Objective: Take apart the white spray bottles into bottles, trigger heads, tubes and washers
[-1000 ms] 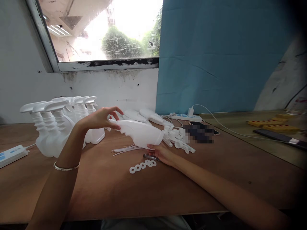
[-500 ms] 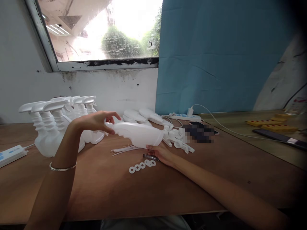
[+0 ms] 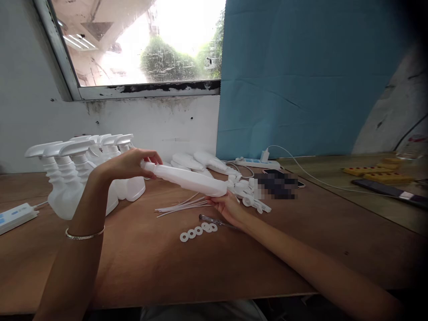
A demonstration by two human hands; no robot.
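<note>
A white plastic bottle [image 3: 189,179] without a spray head is held sideways above the table, its neck to the left. My left hand [image 3: 133,164] grips the neck between thumb and fingers. At the other end, my right hand [image 3: 229,206] holds the bottle's base from below. Thin white tubes [image 3: 179,207] lie beneath the bottle. In front of them are several white ring washers [image 3: 191,233] in a row and a pen-like metallic tool [image 3: 214,220], partly behind my right wrist.
Several spray bottles [image 3: 67,178] with trigger heads stand at left. Behind are more bottles [image 3: 209,161] lying down. Loose white trigger heads [image 3: 249,198] are piled right of my right hand, near a phone [image 3: 301,183]. Power strips [image 3: 18,217] lie at left and along the wall.
The bottle has rolled about its length, now showing a narrower side, and its neck end has risen slightly. My right hand has shifted a little up and right, uncovering more of the pen-like tool.
</note>
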